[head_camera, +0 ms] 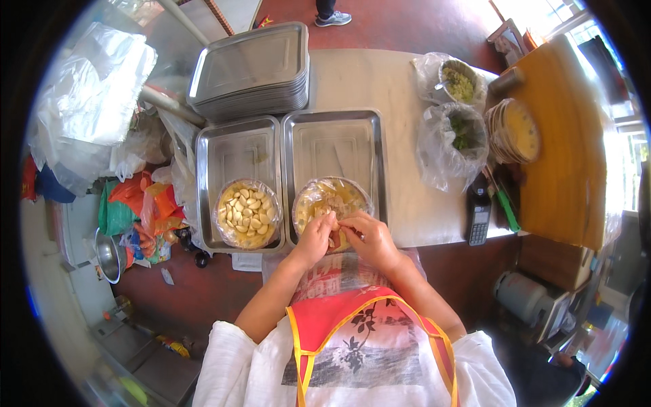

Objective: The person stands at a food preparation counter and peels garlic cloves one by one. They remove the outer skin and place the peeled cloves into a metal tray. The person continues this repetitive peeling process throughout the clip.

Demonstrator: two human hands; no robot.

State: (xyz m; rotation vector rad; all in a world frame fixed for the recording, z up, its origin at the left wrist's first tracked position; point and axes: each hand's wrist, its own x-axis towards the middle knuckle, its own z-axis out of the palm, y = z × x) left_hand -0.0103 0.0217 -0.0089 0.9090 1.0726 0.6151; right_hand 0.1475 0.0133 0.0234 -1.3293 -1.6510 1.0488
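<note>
My left hand (318, 236) and my right hand (370, 238) meet fingertip to fingertip, pinching a small item that looks like a garlic clove; the fingers mostly hide it. Just beneath them is a plastic-lined bowl (359, 191) with pale brown garlic skins (333, 202) inside. This bowl sits at the near end of a steel tray (333, 137). To its left, a second plastic-lined bowl (222, 222) contains many peeled garlic cloves (249, 211). That one rests in another steel tray (229, 145).
A tall stack of steel trays (254, 56) stands at the table's far left. On the right are plastic-lined bowls of chopped greens (459, 84), stacked bowls (516, 131), a cordless phone (479, 216) and a green-handled tool (507, 208). Plastic bags (91, 86) hang left. A person's shoe (333, 19) shows beyond.
</note>
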